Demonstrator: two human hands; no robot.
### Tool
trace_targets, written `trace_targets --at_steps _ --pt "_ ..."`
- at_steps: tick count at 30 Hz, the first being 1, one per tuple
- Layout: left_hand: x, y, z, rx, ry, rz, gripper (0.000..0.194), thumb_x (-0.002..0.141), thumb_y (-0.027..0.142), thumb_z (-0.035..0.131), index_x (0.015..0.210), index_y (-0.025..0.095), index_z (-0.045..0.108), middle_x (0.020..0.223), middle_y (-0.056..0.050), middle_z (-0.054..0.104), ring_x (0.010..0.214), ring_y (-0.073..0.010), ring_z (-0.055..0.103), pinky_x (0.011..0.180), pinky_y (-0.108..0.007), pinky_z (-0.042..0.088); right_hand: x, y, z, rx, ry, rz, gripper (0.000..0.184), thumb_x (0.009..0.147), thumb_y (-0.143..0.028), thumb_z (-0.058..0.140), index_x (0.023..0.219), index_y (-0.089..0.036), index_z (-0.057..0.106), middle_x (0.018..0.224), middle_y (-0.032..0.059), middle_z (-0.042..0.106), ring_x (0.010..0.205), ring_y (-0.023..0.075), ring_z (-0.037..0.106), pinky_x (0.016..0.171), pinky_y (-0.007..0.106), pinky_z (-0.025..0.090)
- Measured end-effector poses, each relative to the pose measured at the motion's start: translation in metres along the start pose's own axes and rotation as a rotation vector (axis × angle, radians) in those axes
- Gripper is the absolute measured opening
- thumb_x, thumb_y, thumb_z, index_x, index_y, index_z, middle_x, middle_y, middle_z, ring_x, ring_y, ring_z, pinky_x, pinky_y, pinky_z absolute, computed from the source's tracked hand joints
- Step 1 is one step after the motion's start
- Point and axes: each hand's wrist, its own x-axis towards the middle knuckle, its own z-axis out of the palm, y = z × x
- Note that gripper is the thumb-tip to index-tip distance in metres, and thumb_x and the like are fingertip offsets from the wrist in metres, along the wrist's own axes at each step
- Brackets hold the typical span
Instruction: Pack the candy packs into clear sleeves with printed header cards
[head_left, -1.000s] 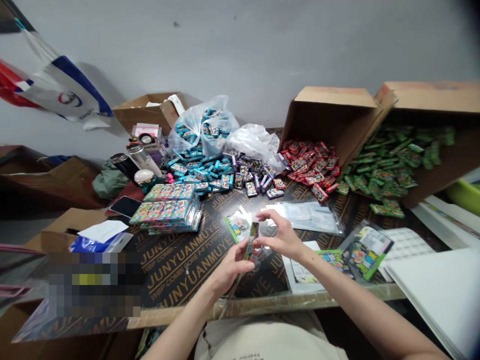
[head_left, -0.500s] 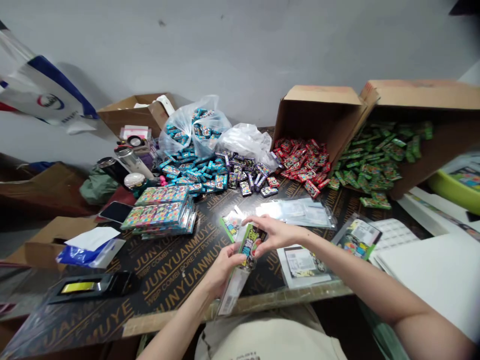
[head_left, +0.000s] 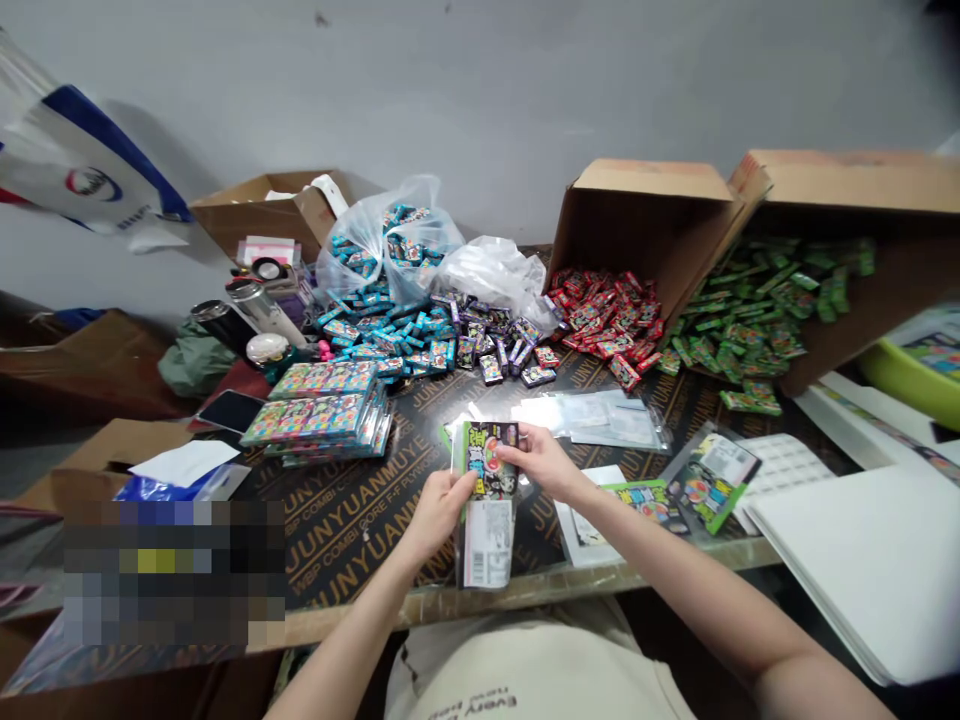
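Observation:
Between my hands is a printed plastic pouch (head_left: 489, 545), its black and green picture panel at the top and a white barcode label below. My left hand (head_left: 439, 510) pinches its left edge, thumb on the front. At the upper right edge my right hand (head_left: 547, 460) grips it, thumb lying across the picture. Under the pouch, part of a green-edged packet pokes out on the dark table (head_left: 352, 540). To the right lie a flat clear packet (head_left: 619, 422), another green and black pouch (head_left: 712, 478) and a partly covered one (head_left: 646, 500) by my right forearm.
Small blue boxes (head_left: 397, 335), purple boxes (head_left: 487, 335), red boxes (head_left: 611, 315) and green boxes (head_left: 757, 315) are heaped along the back. Two tipped cartons (head_left: 645, 175) stand at right. Stacked packs (head_left: 322, 410), a phone (head_left: 232, 410) and bottles (head_left: 262, 310) sit left. White sheets (head_left: 840, 560) cover the right corner.
The pouch has turned from edge-on to flat, its picture and label facing me. My right hand has shifted to its upper right edge. The view has swung slightly to the right.

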Motion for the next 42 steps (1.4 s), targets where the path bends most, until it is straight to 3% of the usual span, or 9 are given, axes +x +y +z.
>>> trace_targets --at_steps 3,6,12,16,19,23,27,36,42 --pt "0.006 -0.002 -0.005 -0.096 0.084 0.023 0.036 0.073 0.044 0.056 0.072 0.008 0.064 0.057 -0.003 0.061 0.052 -0.014 0.054 0.051 -0.023 0.041 -0.008 0.005 -0.004 0.077 -0.219 0.197 0.054 0.064 -0.034 0.07 0.113 -0.02 0.05 0.076 0.0007 0.065 0.066 0.0131 0.061 0.059 0.025 0.049" --pt "0.008 -0.005 -0.006 -0.198 0.105 0.037 0.038 0.072 0.045 0.057 0.084 0.009 0.064 0.064 -0.005 0.063 0.055 -0.0148 0.056 0.049 -0.022 0.041 -0.018 0.013 -0.009 0.059 -0.38 0.301 0.055 0.058 -0.028 0.075 0.107 -0.015 0.054 0.073 0.0014 0.064 0.061 0.0125 0.061 0.056 0.023 0.049" --pt "0.005 -0.024 -0.004 -0.164 -0.086 -0.018 0.032 0.068 0.034 0.065 0.09 0.01 0.063 0.079 -0.007 0.066 0.067 -0.017 0.06 0.058 -0.024 0.046 -0.02 0.024 -0.025 -0.037 -0.123 0.241 0.051 0.061 -0.031 0.072 0.105 -0.017 0.05 0.067 -0.0021 0.06 0.058 0.0108 0.058 0.054 0.024 0.05" --pt "0.008 -0.033 -0.002 -0.093 -0.062 0.033 0.028 0.07 0.033 0.064 0.087 0.011 0.064 0.078 -0.005 0.066 0.069 -0.0174 0.059 0.065 -0.027 0.046 -0.016 0.027 -0.024 -0.289 0.147 0.068 0.054 0.054 -0.03 0.076 0.101 -0.019 0.05 0.073 -0.0004 0.061 0.066 0.0145 0.06 0.058 0.026 0.05" --pt "0.008 -0.032 0.001 0.026 -0.05 0.077 0.028 0.07 0.036 0.063 0.083 0.012 0.066 0.076 -0.004 0.066 0.071 -0.0178 0.058 0.066 -0.026 0.044 -0.014 0.024 -0.02 -0.327 0.237 -0.051 0.041 0.061 -0.033 0.071 0.096 -0.017 0.054 0.08 0.0041 0.065 0.073 0.017 0.062 0.065 0.028 0.049" --pt "0.003 -0.023 0.004 -0.092 -0.108 -0.021 0.038 0.077 0.045 0.052 0.081 0.01 0.067 0.072 -0.005 0.065 0.064 -0.016 0.056 0.058 -0.024 0.043 -0.013 0.019 -0.018 -0.163 0.183 -0.002 0.034 0.069 -0.035 0.064 0.096 -0.016 0.056 0.078 0.0046 0.067 0.067 0.0152 0.062 0.058 0.024 0.046" --pt "0.001 -0.016 0.002 -0.285 -0.117 -0.071 0.037 0.074 0.04 0.059 0.094 0.01 0.065 0.081 -0.009 0.066 0.065 -0.0147 0.057 0.057 -0.023 0.045 -0.015 0.019 -0.018 -0.04 0.112 0.079 0.036 0.07 -0.034 0.063 0.1 -0.015 0.056 0.075 0.0024 0.066 0.065 0.0125 0.061 0.055 0.02 0.044" --pt "0.006 -0.03 -0.005 -0.215 0.133 -0.054 0.031 0.06 0.034 0.073 0.075 0.01 0.062 0.061 -0.001 0.061 0.051 -0.0095 0.053 0.046 -0.018 0.04 -0.014 0.017 -0.007 0.034 0.014 0.09 0.031 0.071 -0.037 0.06 0.096 -0.018 0.059 0.081 0.0022 0.065 0.068 0.0144 0.06 0.058 0.024 0.048" --pt "0.011 -0.042 -0.002 -0.137 0.234 0.028 0.03 0.064 0.036 0.069 0.077 0.012 0.056 0.063 0.0 0.062 0.054 -0.012 0.056 0.05 -0.02 0.044 -0.018 0.041 -0.013 -0.033 -0.147 0.222 0.047 0.059 -0.029 0.072 0.101 -0.017 0.056 0.074 -0.0004 0.065 0.065 0.0147 0.059 0.058 0.025 0.048"
